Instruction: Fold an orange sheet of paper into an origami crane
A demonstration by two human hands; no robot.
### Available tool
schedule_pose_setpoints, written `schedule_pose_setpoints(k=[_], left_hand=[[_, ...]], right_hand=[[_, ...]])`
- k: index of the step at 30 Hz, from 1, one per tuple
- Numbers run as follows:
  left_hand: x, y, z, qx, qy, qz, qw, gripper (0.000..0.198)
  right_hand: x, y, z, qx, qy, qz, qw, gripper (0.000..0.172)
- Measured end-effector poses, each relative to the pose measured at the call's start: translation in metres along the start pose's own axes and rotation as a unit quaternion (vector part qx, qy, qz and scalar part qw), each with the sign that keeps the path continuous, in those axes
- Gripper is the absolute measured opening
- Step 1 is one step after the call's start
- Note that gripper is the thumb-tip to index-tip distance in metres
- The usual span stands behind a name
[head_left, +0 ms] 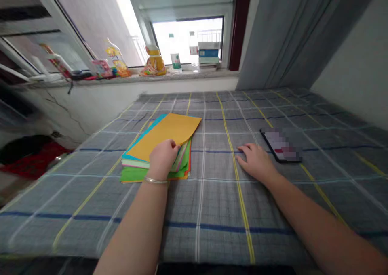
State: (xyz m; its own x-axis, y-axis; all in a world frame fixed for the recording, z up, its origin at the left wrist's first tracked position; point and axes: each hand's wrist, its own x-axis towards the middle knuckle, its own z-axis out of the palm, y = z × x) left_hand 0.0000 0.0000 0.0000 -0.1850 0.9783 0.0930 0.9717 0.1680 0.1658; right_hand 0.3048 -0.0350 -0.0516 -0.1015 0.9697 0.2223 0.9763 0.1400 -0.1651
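A stack of coloured paper sheets (142, 166) lies on the grey plaid cloth (212, 210), left of centre. Its top orange sheet (166, 135) is lifted at the near right edge. My left hand (162, 158), with a thin bangle at the wrist, pinches that near edge of the orange sheet with curled fingers. My right hand (256, 162) lies flat on the cloth to the right, fingers stretched out, holding nothing. A black phone (281, 145) lies just right of that hand, not touched.
A window sill (130, 78) at the back carries snack bags, bottles and boxes. A grey curtain (291, 36) hangs at the back right. Red and dark fabric (30, 158) lies below the cloth's left edge.
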Motion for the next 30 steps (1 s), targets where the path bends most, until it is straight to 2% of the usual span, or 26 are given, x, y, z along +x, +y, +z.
schedule_pose_setpoints(k=[3, 7, 12, 15, 18, 21, 24, 27, 30], left_hand=[[-0.011, 0.016, -0.002, 0.052, 0.027, 0.01, 0.998, 0.028], [-0.027, 0.041, -0.002, 0.103, 0.073, 0.09, 0.988, 0.027], [-0.052, 0.068, 0.003, 0.07, 0.034, 0.189, 0.979, 0.022], [-0.071, 0.079, 0.002, 0.04, 0.005, 0.214, 0.976, 0.02], [-0.087, 0.086, 0.0, 0.011, -0.003, 0.234, 0.972, 0.022], [-0.094, 0.089, -0.001, -0.007, -0.013, 0.253, 0.967, 0.021], [-0.092, 0.089, 0.002, -0.033, -0.027, 0.259, 0.965, 0.02], [-0.086, 0.088, 0.006, -0.082, -0.05, 0.241, 0.966, 0.021], [-0.078, 0.084, 0.009, -0.156, -0.083, 0.234, 0.956, 0.029]], right_hand=[[0.0, 0.0, 0.001, -0.003, 0.011, -0.003, 1.0, 0.044], [0.003, 0.0, 0.005, 0.04, 0.033, -0.039, 0.998, 0.045], [0.007, -0.002, 0.01, 0.129, 0.042, -0.102, 0.986, 0.046], [0.007, -0.007, 0.011, 0.167, 0.049, -0.157, 0.972, 0.044], [0.004, -0.015, 0.009, 0.187, 0.048, -0.2, 0.96, 0.045], [0.001, -0.022, 0.006, 0.173, 0.089, -0.182, 0.964, 0.048], [0.0, -0.023, 0.005, 0.153, 0.129, -0.194, 0.96, 0.036], [0.002, -0.02, 0.009, 0.167, 0.098, -0.257, 0.947, 0.017], [0.006, -0.014, 0.015, 0.196, 0.054, -0.275, 0.94, 0.016]])
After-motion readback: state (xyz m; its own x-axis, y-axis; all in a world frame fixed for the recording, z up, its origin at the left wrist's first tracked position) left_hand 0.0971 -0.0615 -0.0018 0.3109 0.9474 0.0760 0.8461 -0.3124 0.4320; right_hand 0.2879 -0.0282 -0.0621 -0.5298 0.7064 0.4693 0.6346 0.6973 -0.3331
